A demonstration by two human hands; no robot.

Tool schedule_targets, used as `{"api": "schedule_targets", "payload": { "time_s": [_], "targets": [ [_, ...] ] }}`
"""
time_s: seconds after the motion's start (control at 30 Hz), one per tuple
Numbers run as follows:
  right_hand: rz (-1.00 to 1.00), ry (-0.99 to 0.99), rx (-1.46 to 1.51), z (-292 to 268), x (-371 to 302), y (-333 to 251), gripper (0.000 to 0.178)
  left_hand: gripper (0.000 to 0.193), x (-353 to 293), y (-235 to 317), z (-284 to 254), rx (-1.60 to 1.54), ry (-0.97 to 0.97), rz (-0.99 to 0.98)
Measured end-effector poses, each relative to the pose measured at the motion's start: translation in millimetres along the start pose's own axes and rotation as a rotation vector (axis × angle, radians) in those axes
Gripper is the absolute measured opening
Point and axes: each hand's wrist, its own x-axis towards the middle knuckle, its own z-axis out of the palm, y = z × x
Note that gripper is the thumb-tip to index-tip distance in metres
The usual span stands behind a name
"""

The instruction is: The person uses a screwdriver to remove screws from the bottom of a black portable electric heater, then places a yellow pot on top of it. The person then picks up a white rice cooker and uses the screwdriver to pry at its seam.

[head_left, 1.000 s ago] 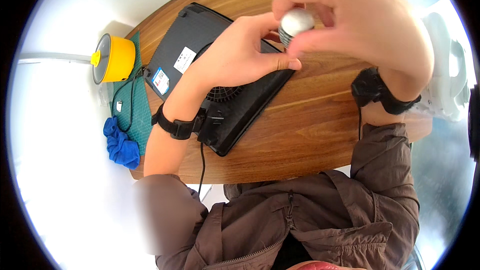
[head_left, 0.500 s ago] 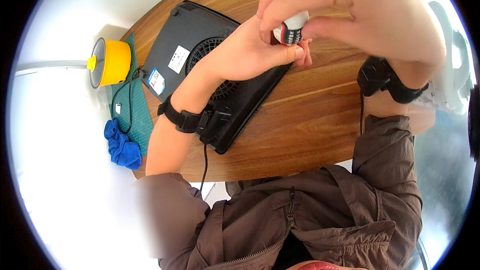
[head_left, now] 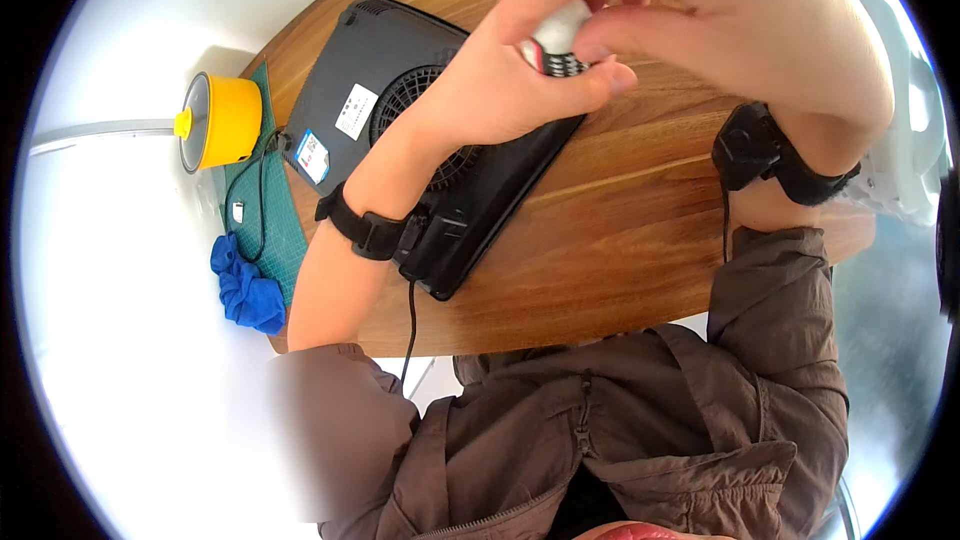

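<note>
Above the table's far side, my left hand (head_left: 490,90) wraps round a small white bottle-like container (head_left: 556,40) with a black, red and white patterned band. My right hand (head_left: 690,25) is closed on its white rounded upper part from above, thumb on the near side. Much of the container is hidden by the fingers. Below my left forearm lies a flat black appliance (head_left: 335,65), underside up, with a round fan grille (head_left: 400,105) and two stickers. My left hand and wrist cover part of it.
A yellow pot (head_left: 232,122) with a lid stands at the left on a green mat (head_left: 283,230). A black cord (head_left: 262,220) lies on the mat beside a crumpled blue cloth (head_left: 248,290). Wood-grain tabletop (head_left: 610,220) extends right of the appliance. Strapped black devices with cables sit on both wrists.
Both hands have shifted slightly up and left with the container. My left thumb now points further right.
</note>
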Motion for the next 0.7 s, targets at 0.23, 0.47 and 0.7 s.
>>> {"api": "schedule_targets", "payload": {
  "time_s": [0.23,0.47,0.7],
  "targets": [
    [0.204,0.013,-0.327,0.8,-7.6,0.8,0.014,0.017,5.6,-2.6,-0.9,0.009,-0.141,-0.117],
    [0.174,0.267,-0.531,51.1,-8.6,9.2,0.026,0.041,-24.6,7.7,-6.1,0.286,-0.073,-0.271],
    [0.14,0.262,0.511,72.3,-17.1,21.1,0.044,0.032,-79.6,11.1,-48.7,0.235,0.178,-0.173]
  ]
}}
